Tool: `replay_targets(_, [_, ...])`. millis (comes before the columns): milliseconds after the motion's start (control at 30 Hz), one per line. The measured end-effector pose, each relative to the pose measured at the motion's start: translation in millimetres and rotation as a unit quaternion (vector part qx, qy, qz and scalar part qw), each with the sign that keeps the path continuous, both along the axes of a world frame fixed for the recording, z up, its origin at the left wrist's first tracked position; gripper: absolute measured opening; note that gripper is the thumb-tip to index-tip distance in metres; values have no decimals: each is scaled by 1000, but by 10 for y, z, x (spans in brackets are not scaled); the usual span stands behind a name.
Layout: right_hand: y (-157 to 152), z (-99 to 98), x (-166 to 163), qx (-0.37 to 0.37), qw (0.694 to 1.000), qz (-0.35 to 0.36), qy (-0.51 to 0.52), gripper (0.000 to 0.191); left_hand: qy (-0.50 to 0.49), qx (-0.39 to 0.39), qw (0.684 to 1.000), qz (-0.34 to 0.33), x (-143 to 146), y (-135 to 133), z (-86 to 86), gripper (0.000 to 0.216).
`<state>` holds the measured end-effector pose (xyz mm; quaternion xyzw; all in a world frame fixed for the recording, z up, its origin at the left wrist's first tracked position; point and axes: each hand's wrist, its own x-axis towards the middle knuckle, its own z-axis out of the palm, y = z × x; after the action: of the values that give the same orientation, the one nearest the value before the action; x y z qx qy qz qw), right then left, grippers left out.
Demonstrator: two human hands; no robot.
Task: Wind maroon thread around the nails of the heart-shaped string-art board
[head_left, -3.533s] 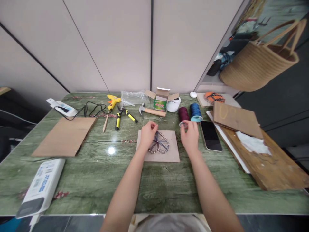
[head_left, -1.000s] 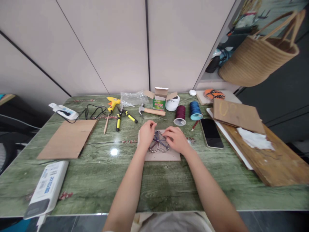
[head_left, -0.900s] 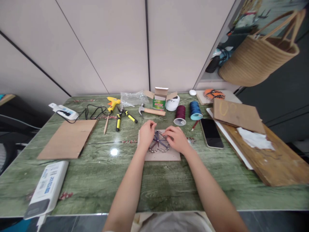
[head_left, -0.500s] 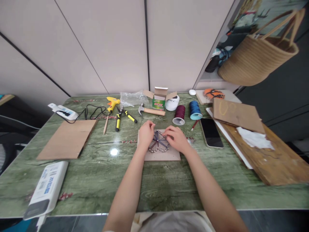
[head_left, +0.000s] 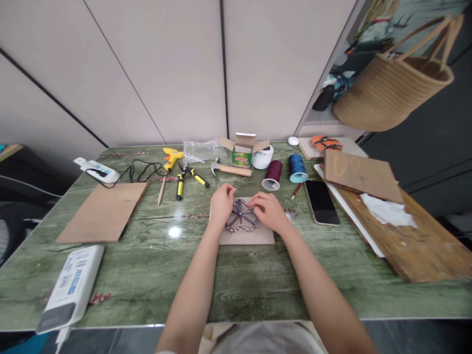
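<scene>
A heart-shaped nail-and-string figure (head_left: 241,216) with dark thread lines lies on a square cardboard board (head_left: 247,238). My left hand (head_left: 221,203) rests with bunched fingers on the figure's upper left edge. My right hand (head_left: 269,211) lies over its right lobe, fingertips among the strings. Whether either hand pinches thread is too fine to see. Just beyond stand a dark red thread spool (head_left: 272,175) and a blue thread spool (head_left: 298,168).
A claw hammer (head_left: 228,169), yellow-handled pliers (head_left: 190,178) and a yellow glue gun (head_left: 172,159) lie behind the board. A phone (head_left: 321,202) lies to the right, beside a wooden plank (head_left: 413,246). A cardboard sheet (head_left: 103,212) lies to the left.
My right hand has moved left from beside the spools onto the heart figure. The left hand has stayed at the figure, and the view has shifted slightly.
</scene>
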<state>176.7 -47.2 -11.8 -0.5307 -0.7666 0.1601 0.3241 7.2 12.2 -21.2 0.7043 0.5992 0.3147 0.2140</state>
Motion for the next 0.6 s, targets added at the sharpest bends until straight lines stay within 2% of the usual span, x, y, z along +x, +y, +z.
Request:
replay_targets(233, [30, -19, -13, -80, 993, -38, 79, 28, -10, -8, 1000, 1, 2, 3, -1, 12])
replay_targets(600, [-9, 5, -115, -98, 984, -78, 128, 13, -14, -14, 1000, 2, 9, -8, 17, 13])
